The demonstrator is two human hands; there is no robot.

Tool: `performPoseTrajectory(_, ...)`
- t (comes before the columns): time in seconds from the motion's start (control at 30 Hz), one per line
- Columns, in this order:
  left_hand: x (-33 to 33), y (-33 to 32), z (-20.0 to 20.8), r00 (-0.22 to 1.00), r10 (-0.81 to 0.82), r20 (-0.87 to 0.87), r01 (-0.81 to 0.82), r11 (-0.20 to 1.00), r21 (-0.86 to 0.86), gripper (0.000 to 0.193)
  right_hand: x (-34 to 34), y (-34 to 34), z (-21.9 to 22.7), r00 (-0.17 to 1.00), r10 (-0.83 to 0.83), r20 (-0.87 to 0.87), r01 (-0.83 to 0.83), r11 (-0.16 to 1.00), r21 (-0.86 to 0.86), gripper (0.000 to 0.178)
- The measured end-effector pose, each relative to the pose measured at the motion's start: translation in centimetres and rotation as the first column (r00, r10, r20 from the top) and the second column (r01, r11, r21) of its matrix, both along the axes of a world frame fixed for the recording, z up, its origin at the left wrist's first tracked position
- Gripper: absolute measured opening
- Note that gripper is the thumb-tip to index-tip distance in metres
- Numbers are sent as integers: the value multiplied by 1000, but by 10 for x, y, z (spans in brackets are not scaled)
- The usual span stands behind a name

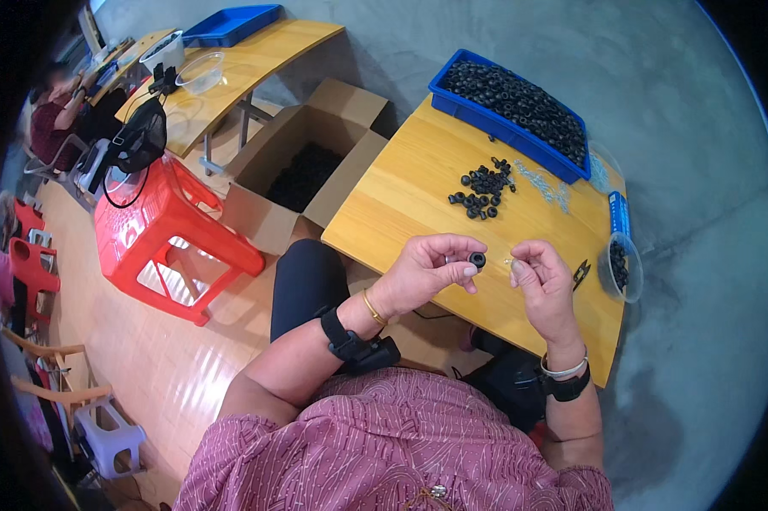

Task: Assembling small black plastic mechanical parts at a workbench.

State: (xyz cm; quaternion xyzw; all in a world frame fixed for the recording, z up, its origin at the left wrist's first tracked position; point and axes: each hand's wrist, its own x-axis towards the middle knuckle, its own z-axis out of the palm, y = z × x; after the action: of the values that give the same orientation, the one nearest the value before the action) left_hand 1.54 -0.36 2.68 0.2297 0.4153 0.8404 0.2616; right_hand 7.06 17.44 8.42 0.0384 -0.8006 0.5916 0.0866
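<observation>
Between the thumb and fingers of my left hand (426, 272) is a small black ring-shaped part (478, 259) with a hole in its middle. Close to its right, my right hand (546, 289) pinches a tiny clear piece (509, 261), too small to make out well. Both hands are over the near part of the yellow wooden table (392, 209). Beyond them lies a loose pile of black ring-shaped parts (486, 189), with small clear pieces (544, 186) scattered to its right. Small dark-handled snips (581, 273) rest beside my right hand.
A blue tray (508, 136) heaped with black parts stands at the table's far edge. On the right are a blue packet (619, 213) and a clear bowl (636, 285) of black parts. Leftward are an open cardboard box (260, 157), a red stool (146, 213) and another person (56, 123).
</observation>
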Motion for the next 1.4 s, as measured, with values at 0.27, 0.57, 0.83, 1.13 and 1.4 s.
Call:
performPoseTrajectory(0.27, 5, 6, -5, 986, 99, -138, -98, 995, 14, 26, 1, -4, 6, 973, 96, -212, -33, 959, 283, 8)
performPoseTrajectory(0.57, 3, 5, -6, 993, -31, 110, 22, 996, 81, 20, 6, -18, 17, 951, 135, -278, -26, 931, 365, 11)
performPoseTrajectory(0.83, 6, 11, -7, 986, -81, 145, 64, 991, 117, 16, 3, -20, 8, 937, 172, -304, -26, 902, 430, 10)
performPoseTrajectory(1.13, 7, 7, -17, 948, -237, 212, 213, 968, 131, 18, 12, -22, 3, 980, 139, -140, -96, 956, 278, 9)
performPoseTrajectory(1.4, 8, 13, -20, 924, -256, 284, 192, 953, 232, 18, 6, -14, -7, 947, 183, -266, -103, 952, 288, 5)
